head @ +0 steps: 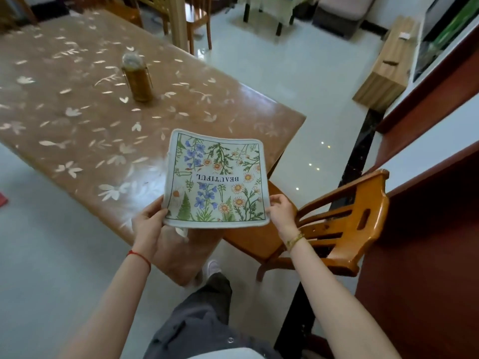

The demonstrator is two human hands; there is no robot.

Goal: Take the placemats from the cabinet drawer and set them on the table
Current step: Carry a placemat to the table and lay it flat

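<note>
A square white placemat printed with blue and orange flowers and the word BEAUTIFUL is held flat in the air over the near corner of the table. My left hand grips its near left corner, thumb on top. My right hand pinches its near right corner. Whether more than one mat is in the stack cannot be told. The table has a brown cover with pale leaf shapes.
A glass jar with amber contents stands mid-table. A wooden chair sits at the table's right corner, beside a dark red cabinet. More chairs stand at the far end. Pale tiled floor lies to the right.
</note>
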